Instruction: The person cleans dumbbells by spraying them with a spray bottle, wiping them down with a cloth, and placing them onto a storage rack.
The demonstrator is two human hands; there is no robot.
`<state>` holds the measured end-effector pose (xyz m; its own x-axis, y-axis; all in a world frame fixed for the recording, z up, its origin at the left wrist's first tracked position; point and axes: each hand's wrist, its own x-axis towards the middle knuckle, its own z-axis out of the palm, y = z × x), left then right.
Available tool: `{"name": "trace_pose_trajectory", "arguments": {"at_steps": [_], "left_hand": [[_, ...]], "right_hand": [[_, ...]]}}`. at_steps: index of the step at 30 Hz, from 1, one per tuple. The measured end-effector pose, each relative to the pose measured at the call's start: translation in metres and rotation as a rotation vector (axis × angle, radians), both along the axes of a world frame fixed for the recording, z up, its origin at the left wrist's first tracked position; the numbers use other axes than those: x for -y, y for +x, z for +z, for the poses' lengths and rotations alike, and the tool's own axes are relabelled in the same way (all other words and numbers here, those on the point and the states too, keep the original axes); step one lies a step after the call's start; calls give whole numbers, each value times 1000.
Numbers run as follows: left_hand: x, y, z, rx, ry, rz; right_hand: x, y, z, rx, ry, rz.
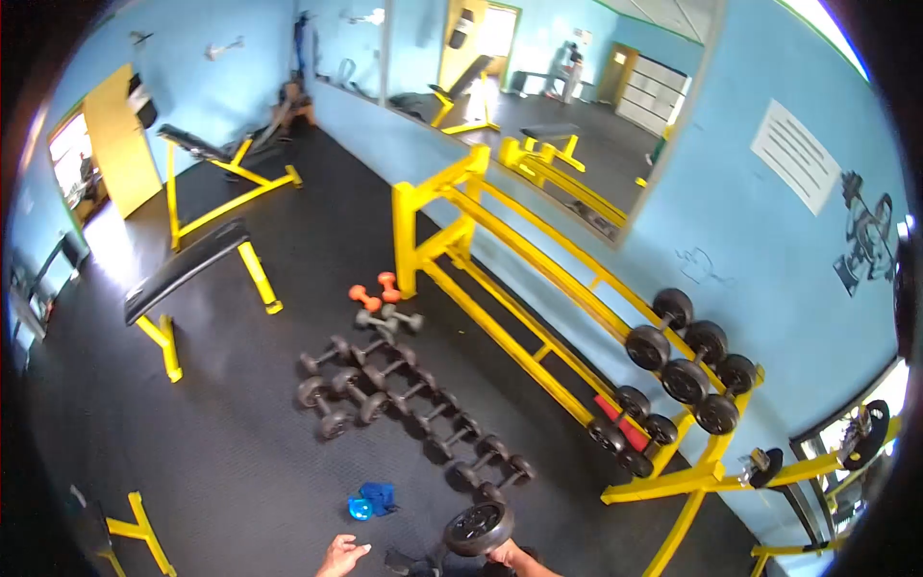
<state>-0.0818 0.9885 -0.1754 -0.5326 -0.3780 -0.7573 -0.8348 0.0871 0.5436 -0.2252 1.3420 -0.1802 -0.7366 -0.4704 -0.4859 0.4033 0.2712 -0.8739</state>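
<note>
My right hand (514, 558), at the bottom edge, grips a black dumbbell (479, 528). One round end of this dumbbell faces up toward me and hides most of its handle. To the left, my left hand (341, 558) is empty, with its thumb and fingers apart. Beyond that hand, a blue bottle (360, 508) lies on the floor against a dark blue cloth (381, 497). Rows of black dumbbells (413, 389) rest on the floor ahead. Grey dumbbells (402, 317) and orange dumbbells (388, 286) lie at their far end.
A yellow rack (524, 356) runs along the mirrored wall, with several black dumbbells (685, 381) at its right end. Black-padded yellow benches (187, 269) stand at the left. Another yellow frame (139, 534) is at lower left. Weight plates (865, 435) hang at far right.
</note>
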Motion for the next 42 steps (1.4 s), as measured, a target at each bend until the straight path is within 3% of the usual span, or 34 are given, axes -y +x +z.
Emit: {"name": "trace_pose_trajectory", "arguments": {"at_steps": [2,4,6,9,12,13,14,15,19,22,31,37,42], "left_hand": [[-40,-48,21,-46,56,-154],[-85,-95,21,-48,195,-365],[-127,-134,11,-48,178,-643],[-178,-187,24,-92,239,-772],[-198,-224,16,-103,275,-855],[-201,-235,18,-112,234,-884],[-203,-246,30,-93,264,-836],[-200,-251,20,-108,303,-792],[-186,-281,30,-122,226,-737],[-174,-299,32,-138,223,-662],[-121,-335,29,-161,271,-582],[-61,-351,11,-106,284,-377],[-35,-380,8,-48,312,-222]], "right_hand": [[-39,19,-45,-308,-2,15],[-76,28,-63,-99,174,146],[-113,54,-109,-231,287,162],[-144,70,-95,-251,440,99],[-163,76,-58,-44,526,157],[-166,86,-57,-33,560,38],[-171,101,-61,-23,597,-71],[-176,103,-54,221,588,-77],[-171,126,-45,158,493,-322],[-163,116,-37,348,386,-584],[-148,67,-15,231,469,-324],[-127,-12,-4,145,575,-251],[-100,-77,-16,192,509,-196]]}}
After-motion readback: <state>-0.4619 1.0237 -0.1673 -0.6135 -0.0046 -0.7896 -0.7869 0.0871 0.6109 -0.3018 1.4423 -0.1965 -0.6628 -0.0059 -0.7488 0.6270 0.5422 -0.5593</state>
